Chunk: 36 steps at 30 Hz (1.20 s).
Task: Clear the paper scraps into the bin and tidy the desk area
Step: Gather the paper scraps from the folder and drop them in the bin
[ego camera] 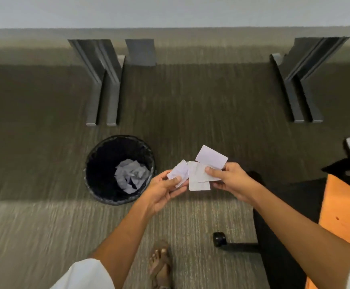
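A round black bin (99, 161) with a dark liner stands on the carpet, left of centre, with crumpled white paper (131, 176) inside. Just right of the bin's rim, my left hand (165, 188) pinches a small torn white scrap (179, 171). My right hand (230, 180) grips several flat white paper pieces (199, 180), one rectangle (211, 157) sticking up behind the others. Both hands are held above the floor, almost touching, beside the bin rather than over it.
Grey metal desk legs (103, 84) stand behind the bin and another pair (301, 88) at the right. An office chair base with a black caster (220, 238) and an orange seat (345, 213) sit at the right. My sandalled foot (160, 263) is below.
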Motion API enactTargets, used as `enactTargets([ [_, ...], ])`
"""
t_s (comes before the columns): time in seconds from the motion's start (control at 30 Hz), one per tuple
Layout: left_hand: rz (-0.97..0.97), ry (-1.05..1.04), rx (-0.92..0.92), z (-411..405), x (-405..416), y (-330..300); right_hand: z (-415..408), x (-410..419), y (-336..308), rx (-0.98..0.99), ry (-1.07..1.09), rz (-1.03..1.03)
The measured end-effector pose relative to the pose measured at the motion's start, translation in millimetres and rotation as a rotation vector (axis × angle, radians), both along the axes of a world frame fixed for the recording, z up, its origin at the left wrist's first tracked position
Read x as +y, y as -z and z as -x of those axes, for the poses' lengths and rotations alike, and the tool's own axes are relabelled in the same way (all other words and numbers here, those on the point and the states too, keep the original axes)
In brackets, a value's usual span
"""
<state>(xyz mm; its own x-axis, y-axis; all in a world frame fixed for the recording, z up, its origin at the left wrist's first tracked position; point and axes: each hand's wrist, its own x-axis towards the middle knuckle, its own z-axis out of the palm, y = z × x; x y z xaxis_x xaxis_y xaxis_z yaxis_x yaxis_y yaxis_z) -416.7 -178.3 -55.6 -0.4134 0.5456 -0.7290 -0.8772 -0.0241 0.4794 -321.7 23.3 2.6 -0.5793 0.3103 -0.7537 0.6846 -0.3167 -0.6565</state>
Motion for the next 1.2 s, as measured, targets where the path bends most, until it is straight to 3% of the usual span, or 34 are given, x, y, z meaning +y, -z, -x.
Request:
enactTargets([
  [0.27,0.141,-0.362,0.025,102.0,-146.3,13.9,147.6,-149.0,36.4,-0.050,-0.060,0.039],
  [0.43,0.242,-0.406,0.016,143.2,-199.7,33.1,210.5,-217.1,65.6,-0.096,-0.104,-0.020],
  [0.57,0.199,-0.355,-0.083,162.6,-225.5,39.9,233.9,-241.9,81.9,-0.177,-0.123,-0.014],
  [0.67,0.030,-0.415,-0.253,161.2,-248.8,50.6,223.4,-242.7,91.8,-0.209,-0.113,0.151],
  [0.77,-0.074,-0.459,-0.302,152.2,-255.9,57.3,203.7,-224.9,101.4,-0.133,0.032,0.351],
  [0.9,-0.165,-0.415,-0.298,142.5,-248.6,58.0,176.7,-198.5,103.7,-0.046,0.240,0.602],
  [1.0,-0.131,-0.306,-0.270,135.3,-225.5,52.0,156.3,-174.9,91.8,0.018,0.300,0.649],
  [1.1,0.035,-0.152,-0.207,126.2,-188.7,46.7,137.4,-149.7,77.6,0.047,0.312,0.618],
  [1.2,0.317,0.077,-0.023,113.0,-140.8,38.8,113.9,-122.3,61.4,0.054,0.304,0.536],
])
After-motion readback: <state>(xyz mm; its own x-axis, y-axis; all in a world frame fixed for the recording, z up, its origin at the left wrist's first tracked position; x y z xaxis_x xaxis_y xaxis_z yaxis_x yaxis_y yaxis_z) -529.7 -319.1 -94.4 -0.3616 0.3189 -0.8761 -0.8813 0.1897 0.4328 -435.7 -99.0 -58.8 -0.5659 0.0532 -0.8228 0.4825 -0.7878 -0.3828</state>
